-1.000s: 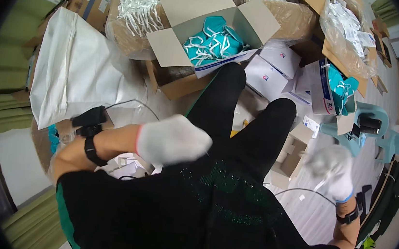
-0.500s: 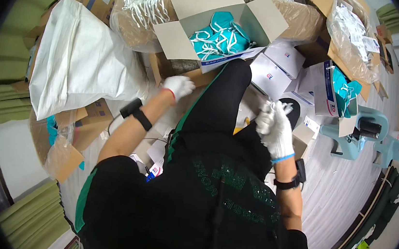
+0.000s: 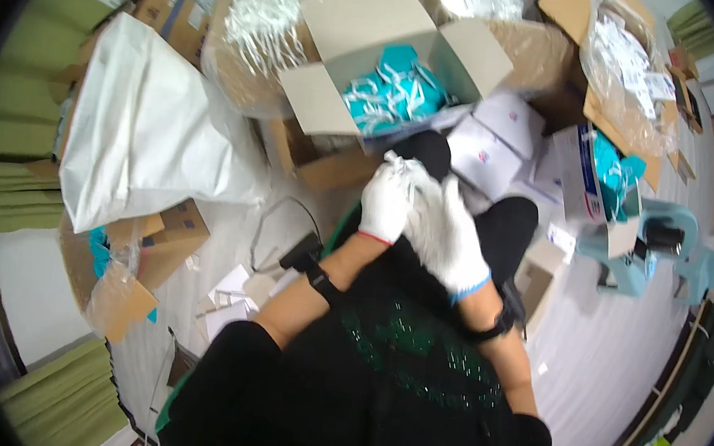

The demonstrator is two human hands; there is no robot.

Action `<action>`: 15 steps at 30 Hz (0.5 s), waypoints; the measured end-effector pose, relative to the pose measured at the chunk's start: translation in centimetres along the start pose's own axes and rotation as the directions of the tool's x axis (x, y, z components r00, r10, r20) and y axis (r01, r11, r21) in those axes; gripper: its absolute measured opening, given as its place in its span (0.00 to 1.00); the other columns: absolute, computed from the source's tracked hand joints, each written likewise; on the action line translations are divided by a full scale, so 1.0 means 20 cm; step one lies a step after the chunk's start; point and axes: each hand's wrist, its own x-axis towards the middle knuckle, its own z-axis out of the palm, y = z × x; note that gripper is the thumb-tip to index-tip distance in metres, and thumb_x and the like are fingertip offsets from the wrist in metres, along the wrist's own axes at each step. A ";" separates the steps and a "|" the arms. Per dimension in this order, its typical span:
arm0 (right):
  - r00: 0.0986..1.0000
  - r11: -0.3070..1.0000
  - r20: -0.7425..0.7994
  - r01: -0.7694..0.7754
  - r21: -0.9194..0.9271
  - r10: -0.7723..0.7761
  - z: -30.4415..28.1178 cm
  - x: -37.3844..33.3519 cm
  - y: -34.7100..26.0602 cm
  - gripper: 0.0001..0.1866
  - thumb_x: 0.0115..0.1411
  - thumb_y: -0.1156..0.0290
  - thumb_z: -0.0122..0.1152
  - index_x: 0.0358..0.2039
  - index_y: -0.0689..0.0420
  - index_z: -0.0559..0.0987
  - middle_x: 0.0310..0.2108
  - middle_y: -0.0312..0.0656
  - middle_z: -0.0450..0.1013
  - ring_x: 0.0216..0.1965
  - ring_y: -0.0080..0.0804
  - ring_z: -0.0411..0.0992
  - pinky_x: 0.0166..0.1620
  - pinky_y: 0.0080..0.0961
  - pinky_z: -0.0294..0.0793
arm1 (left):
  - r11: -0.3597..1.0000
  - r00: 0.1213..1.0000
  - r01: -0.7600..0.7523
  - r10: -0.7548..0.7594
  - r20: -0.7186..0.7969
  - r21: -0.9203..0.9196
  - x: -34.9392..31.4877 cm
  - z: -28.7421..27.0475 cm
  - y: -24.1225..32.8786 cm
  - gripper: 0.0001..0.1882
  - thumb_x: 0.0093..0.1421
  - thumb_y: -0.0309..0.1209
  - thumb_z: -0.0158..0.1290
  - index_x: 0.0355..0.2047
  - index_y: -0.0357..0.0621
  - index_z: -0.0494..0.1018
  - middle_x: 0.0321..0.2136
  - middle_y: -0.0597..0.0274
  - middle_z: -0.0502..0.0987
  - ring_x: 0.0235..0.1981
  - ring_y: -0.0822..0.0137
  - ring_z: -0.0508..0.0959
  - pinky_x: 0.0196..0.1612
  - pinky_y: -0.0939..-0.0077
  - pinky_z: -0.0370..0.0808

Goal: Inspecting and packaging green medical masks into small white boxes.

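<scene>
Above my knees, my left hand (image 3: 384, 201) and my right hand (image 3: 457, 247) meet, both in white knitted gloves. Between them is a blurred, soft white bundle of straps (image 3: 419, 196), with short ends poking out at the top. My left hand's fingers are closed at its upper left side. My right hand is wrapped along its right side, and part of the bundle is hidden by the gloves. Just beyond my hands stands an open carton (image 3: 356, 27) holding several teal face masks (image 3: 397, 92) with white straps.
A pile of white straps (image 3: 267, 5) lies at the far left, above a big white sack (image 3: 154, 128). White boxes (image 3: 482, 153) are stacked beyond my right knee. Another box of teal masks (image 3: 615, 167) rests by a pale blue plastic stool (image 3: 630, 273). A plastic-lined carton (image 3: 631, 60) stands at the far right.
My left hand has moved right, away from the carton's left side, to meet my right hand. My right hand has come left with the white bundle, and both now hold it.
</scene>
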 end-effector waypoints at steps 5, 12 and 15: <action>0.994 0.968 0.094 0.077 -0.237 -0.056 0.05 -0.24 -0.01 0.30 0.64 0.54 0.51 0.57 0.66 0.64 0.54 0.48 0.67 0.52 0.35 0.69 0.51 0.30 0.70 | 0.333 0.706 0.525 -0.684 0.182 -0.783 0.25 -0.29 0.08 0.15 0.67 0.42 0.43 0.26 0.49 0.64 0.09 0.74 0.54 0.05 0.77 0.53 0.08 0.78 0.48; 0.839 0.980 -0.528 0.025 -0.197 -0.128 -0.52 -0.41 -0.02 0.14 0.64 0.66 0.49 0.39 0.66 0.73 0.28 0.42 0.71 0.25 0.29 0.68 0.29 0.27 0.72 | 0.521 0.568 0.823 -0.744 0.351 -0.228 0.78 -0.80 -0.03 0.16 0.60 0.46 0.53 0.34 0.46 0.70 0.20 0.68 0.68 0.13 0.71 0.66 0.18 0.79 0.70; 0.828 0.994 -0.556 0.013 -0.112 -0.073 -0.56 -0.42 -0.03 0.16 0.64 0.64 0.47 0.42 0.64 0.73 0.29 0.43 0.72 0.25 0.31 0.70 0.29 0.28 0.74 | 0.302 0.760 0.572 0.153 0.631 -0.763 1.51 -1.42 -0.34 0.18 0.64 0.45 0.48 0.44 0.43 0.70 0.39 0.63 0.74 0.39 0.67 0.75 0.42 0.68 0.75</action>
